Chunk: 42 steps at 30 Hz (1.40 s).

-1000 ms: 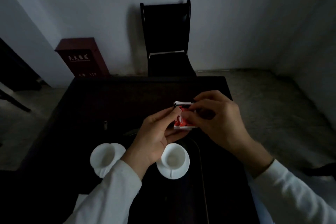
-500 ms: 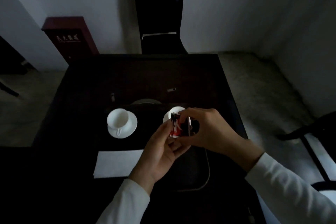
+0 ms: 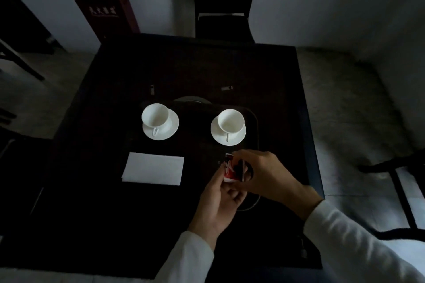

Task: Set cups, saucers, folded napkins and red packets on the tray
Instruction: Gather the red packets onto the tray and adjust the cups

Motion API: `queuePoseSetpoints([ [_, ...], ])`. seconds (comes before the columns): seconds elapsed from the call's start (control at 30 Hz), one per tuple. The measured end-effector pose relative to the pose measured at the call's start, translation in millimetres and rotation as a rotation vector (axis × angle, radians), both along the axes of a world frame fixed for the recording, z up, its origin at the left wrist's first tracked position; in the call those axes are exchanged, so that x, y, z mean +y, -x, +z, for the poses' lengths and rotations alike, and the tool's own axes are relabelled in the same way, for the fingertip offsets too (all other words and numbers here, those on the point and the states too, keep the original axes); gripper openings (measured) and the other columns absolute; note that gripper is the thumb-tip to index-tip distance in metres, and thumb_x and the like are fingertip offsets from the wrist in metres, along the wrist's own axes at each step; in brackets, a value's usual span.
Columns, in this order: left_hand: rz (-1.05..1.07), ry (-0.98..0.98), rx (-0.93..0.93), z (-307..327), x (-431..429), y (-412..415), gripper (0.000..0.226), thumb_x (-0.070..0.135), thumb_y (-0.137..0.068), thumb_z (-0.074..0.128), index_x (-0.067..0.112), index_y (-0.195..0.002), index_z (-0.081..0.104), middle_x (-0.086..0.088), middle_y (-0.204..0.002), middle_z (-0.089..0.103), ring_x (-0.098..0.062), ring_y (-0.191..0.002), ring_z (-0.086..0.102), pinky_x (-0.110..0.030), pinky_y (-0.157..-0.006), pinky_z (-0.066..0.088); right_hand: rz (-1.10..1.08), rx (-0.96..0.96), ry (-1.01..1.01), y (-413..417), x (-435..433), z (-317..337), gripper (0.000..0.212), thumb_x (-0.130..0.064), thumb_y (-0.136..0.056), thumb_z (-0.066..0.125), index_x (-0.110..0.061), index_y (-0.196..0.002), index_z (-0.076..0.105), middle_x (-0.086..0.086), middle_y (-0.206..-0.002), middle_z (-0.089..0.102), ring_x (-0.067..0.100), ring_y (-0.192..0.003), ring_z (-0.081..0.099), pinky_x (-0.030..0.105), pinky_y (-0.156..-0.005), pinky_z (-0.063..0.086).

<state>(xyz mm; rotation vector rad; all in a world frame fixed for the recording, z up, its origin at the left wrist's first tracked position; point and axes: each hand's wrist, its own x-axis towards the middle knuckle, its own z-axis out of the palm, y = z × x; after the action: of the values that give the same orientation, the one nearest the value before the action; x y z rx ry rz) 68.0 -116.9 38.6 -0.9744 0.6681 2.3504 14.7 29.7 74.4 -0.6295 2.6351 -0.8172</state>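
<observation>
Both hands hold a red packet (image 3: 230,169) over the near right part of the dark tray (image 3: 257,122). My left hand (image 3: 217,200) grips it from below and my right hand (image 3: 264,176) pinches it from the right; a second thin piece stands edge-on in my right fingers. Two white cups on saucers stand further back, the left cup (image 3: 155,115) on its saucer (image 3: 171,127) and the right cup (image 3: 231,121) on its saucer (image 3: 217,135). A white folded napkin (image 3: 153,168) lies flat below the left cup.
The dark square table (image 3: 115,76) fills the view. A black chair (image 3: 222,7) stands at its far side and a dark red cabinet (image 3: 104,4) at the back left. Two small light objects (image 3: 151,89) (image 3: 226,88) lie beyond the cups. Another chair frame (image 3: 400,190) is on the right.
The view has tilted down and the hands with the red packet have come lower and nearer, from above the right cup to the tray's near right part.
</observation>
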Motion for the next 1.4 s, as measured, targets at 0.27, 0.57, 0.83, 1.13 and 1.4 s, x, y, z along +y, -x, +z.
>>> queuePoseSetpoints([
  [0.27, 0.019, 0.087, -0.077, -37.3, 16.5, -10.0, 0.027, 0.030, -0.098, 0.061, 0.010, -0.110, 0.075, -0.012, -0.105, 0.079, -0.025, -0.102, 0.070, -0.035, -0.087, 0.053, 0.007, -0.080, -0.032, -4.6, 12.9, -48.7, 0.055, -0.037, -0.069, 0.088, -0.019, -0.113, 0.061, -0.002, -0.110, 0.065, 0.016, -0.092, 0.065, 0.032, -0.082, 0.056],
  [0.57, -0.329, 0.870, 0.144, -72.6, 14.1, -9.4, 0.035, 0.027, -0.104, 0.055, 0.022, -0.138, 0.060, 0.003, -0.127, 0.067, -0.006, -0.108, 0.062, -0.030, -0.100, 0.049, -0.071, -0.084, -0.139, -7.1, 24.2, -97.5, 0.060, -0.038, -0.066, 0.086, -0.015, -0.115, 0.060, 0.006, -0.113, 0.065, 0.027, -0.104, 0.059, 0.039, -0.085, 0.052],
  [0.83, -0.549, 1.006, 0.294, -90.1, 13.3, 0.9, 0.044, 0.025, -0.101, 0.058, 0.026, -0.145, 0.054, 0.006, -0.135, 0.063, -0.003, -0.108, 0.060, -0.022, -0.093, 0.042, 0.011, -0.108, -0.289, -8.7, 23.6, -122.0, 0.063, -0.042, -0.067, 0.082, -0.016, -0.119, 0.058, 0.003, -0.117, 0.066, 0.030, -0.110, 0.058, 0.040, -0.094, 0.046],
  [1.13, -0.558, 0.989, 0.292, -92.1, 19.0, 5.1, 0.047, 0.022, -0.100, 0.061, 0.023, -0.146, 0.052, -0.001, -0.137, 0.063, -0.010, -0.111, 0.061, -0.023, -0.094, 0.045, 0.017, -0.068, -0.276, -14.6, 24.8, -128.2, 0.063, -0.042, -0.065, 0.081, -0.016, -0.119, 0.062, 0.007, -0.121, 0.063, 0.033, -0.107, 0.060, 0.040, -0.090, 0.046],
  [1.4, -0.556, 1.001, 0.293, -90.7, 20.1, 6.5, 0.044, 0.018, -0.100, 0.061, 0.021, -0.143, 0.056, -0.001, -0.134, 0.066, -0.007, -0.106, 0.063, -0.019, -0.091, 0.048, 0.030, -0.055, -0.289, -15.0, 25.9, -126.8, 0.063, -0.048, -0.067, 0.079, -0.015, -0.119, 0.063, 0.006, -0.121, 0.063, 0.033, -0.109, 0.059, 0.040, -0.090, 0.046],
])
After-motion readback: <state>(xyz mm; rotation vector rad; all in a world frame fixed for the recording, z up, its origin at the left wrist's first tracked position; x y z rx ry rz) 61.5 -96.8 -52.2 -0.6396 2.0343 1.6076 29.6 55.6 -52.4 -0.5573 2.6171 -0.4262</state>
